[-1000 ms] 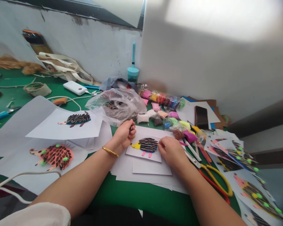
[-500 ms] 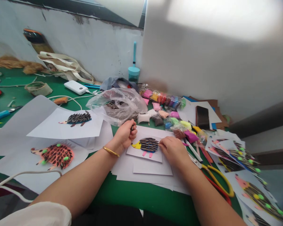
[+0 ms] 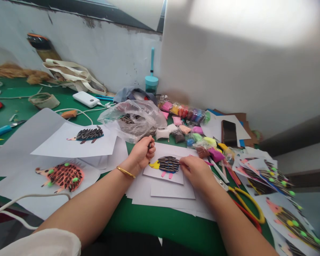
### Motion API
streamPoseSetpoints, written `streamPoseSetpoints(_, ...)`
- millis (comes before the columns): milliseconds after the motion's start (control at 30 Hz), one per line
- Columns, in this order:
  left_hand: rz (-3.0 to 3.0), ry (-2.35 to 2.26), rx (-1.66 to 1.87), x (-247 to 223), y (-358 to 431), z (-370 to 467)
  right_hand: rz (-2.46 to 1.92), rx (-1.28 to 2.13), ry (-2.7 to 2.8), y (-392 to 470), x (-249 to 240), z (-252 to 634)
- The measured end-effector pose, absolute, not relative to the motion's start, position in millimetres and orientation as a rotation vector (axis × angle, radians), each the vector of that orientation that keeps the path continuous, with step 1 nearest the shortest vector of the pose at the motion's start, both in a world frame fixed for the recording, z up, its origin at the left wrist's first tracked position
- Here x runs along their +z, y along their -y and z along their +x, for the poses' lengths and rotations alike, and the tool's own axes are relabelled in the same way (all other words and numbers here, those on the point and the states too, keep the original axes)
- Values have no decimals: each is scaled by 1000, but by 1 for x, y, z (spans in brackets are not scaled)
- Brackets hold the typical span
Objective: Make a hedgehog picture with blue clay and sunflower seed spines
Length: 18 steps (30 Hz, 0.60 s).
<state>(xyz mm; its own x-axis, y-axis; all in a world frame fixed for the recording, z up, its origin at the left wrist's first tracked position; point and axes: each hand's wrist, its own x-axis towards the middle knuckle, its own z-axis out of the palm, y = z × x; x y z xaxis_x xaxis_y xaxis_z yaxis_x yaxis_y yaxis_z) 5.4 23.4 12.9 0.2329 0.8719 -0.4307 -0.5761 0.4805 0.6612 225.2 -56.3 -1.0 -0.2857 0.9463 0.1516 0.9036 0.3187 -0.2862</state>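
Observation:
A small hedgehog picture (image 3: 168, 165) lies on white paper in front of me, with a yellow clay face, pink feet and a blue body covered in striped sunflower seeds. My left hand (image 3: 144, 151) is curled closed just above its nose, around dark sunflower seeds (image 3: 149, 145) that partly show. At the hedgehog's rear edge, the fingertips of my right hand (image 3: 196, 170) are pinched together and touch the seeded body. Whatever lies between those fingertips is hidden. Behind my left hand sits a clear plastic bag (image 3: 138, 119) with more seeds inside.
Finished-looking hedgehog pictures lie left (image 3: 61, 176) and right (image 3: 290, 220). Scissors (image 3: 246, 204) with yellow and red handles rest beside my right forearm. Packets of coloured clay (image 3: 197, 129), a phone (image 3: 229, 133) and a white power bank (image 3: 85, 99) stand farther back. A white cable (image 3: 29, 196) crosses the left front.

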Motion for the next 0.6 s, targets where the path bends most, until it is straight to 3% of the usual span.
streamPoseSetpoints(600, 402, -863, 1016, 11, -23, 6, -1708, 277, 2354, 53, -3, 222)
